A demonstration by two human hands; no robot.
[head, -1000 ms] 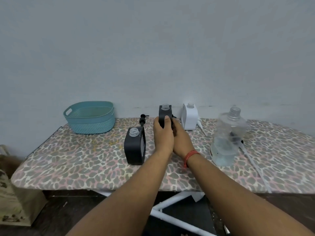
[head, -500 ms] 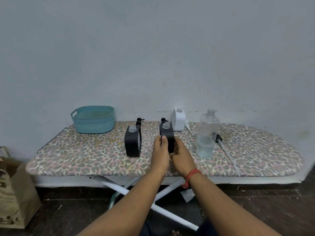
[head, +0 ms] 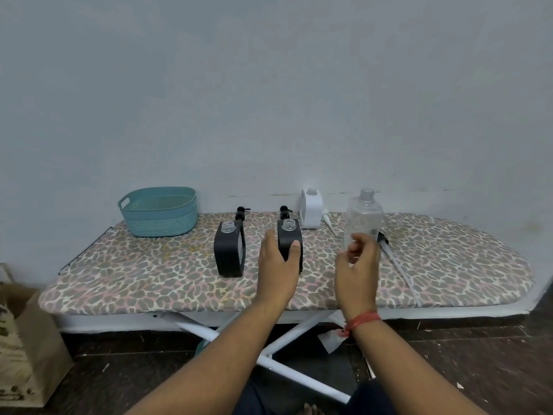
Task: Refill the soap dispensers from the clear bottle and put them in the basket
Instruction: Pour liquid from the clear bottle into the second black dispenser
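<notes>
- Spotted cloth covers the ironing board [head: 149,274] across the middle of the frame.
- Left hand [head: 276,269] grips the black dispenser [head: 289,244] at centre, likely to steady it for pouring.
- That dispenser stands upright, open neck pointing up.
- Right hand [head: 357,265] is loosely curled and holds nothing, just in front of the clear bottle [head: 363,218].
- Second black dispenser [head: 229,250] and white dispenser [head: 311,212] stand open too.
- Blue basket [head: 158,212] waits at the left.

A plain pale grey-blue wall [head: 269,100] fills the far side. A leopard-print ironing board [head: 149,274] on white crossed legs [head: 299,369] stands on a dark floor [head: 478,369]. A brown paper bag [head: 27,339] sits at near left.
</notes>
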